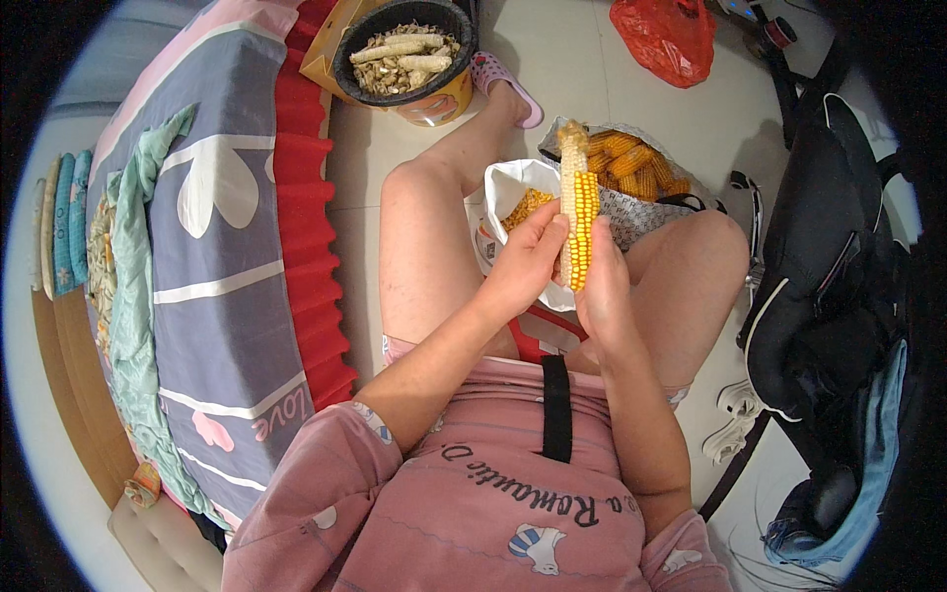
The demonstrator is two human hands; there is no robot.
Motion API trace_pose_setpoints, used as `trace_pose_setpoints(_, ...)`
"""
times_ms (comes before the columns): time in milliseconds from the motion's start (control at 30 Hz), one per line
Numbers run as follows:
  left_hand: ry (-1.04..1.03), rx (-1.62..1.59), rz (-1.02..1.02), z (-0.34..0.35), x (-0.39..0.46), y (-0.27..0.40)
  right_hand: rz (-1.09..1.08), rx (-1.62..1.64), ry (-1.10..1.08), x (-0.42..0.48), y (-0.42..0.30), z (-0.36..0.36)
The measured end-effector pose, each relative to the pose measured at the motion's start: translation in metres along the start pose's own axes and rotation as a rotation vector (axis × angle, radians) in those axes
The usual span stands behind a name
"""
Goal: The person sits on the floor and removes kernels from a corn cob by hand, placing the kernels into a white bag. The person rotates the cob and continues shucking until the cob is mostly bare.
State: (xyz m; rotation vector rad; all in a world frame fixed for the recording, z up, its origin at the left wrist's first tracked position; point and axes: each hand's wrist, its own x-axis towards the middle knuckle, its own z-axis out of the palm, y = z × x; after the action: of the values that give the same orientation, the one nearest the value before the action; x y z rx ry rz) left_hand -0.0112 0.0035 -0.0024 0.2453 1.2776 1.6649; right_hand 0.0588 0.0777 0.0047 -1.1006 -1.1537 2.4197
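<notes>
Between my two hands is a dried corn cob (578, 214), held nearly upright with its butt end pointing away from me. Its left side and far end are bare of kernels, while yellow kernels still cover the right side. My left hand (534, 244) grips the cob from the left, thumb against its face. On the other side my right hand (605, 263) holds the lower part, the thumb along the kernels. Below them a white sack (510, 177) stands open between my legs with loose corn kernels (527, 209) inside. A patterned bag (629, 222) behind holds several unshelled cobs (636, 164).
A black-lined bucket (348, 78) at the far left holds stripped cobs (403, 50). A bed (222, 296) with a red ruffle borders the left. At the right hang a black backpack (806, 296) and jeans (851, 525). A red plastic bag (669, 41) lies on the floor.
</notes>
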Motion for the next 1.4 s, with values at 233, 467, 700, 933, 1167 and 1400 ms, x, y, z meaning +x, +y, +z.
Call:
trace_pose_setpoints(233, 0.025, -0.078, 0.053, 0.005, 0.000, -0.003, -0.030, 0.029, -0.002, 0.000, -0.003, 0.005)
trace_pose_setpoints(467, 0.029, -0.040, 0.037, 0.003, 0.001, -0.004, -0.040, -0.018, 0.040, 0.000, -0.001, 0.003)
trace_pose_setpoints(700, 0.000, -0.137, 0.059, 0.003, 0.001, -0.005, -0.044, -0.002, 0.033, 0.000, -0.003, 0.006)
trace_pose_setpoints(933, 0.015, -0.021, 0.001, 0.002, 0.000, -0.003, -0.039, 0.006, 0.030, -0.001, -0.003, 0.005)
trace_pose_setpoints(1167, 0.053, -0.116, 0.121, 0.012, 0.002, -0.007, -0.038, 0.048, 0.051, 0.005, -0.002, 0.000)
trace_pose_setpoints(1400, 0.011, -0.131, 0.033, 0.004, 0.001, -0.009, -0.060, 0.017, 0.021, 0.006, 0.000, -0.004)
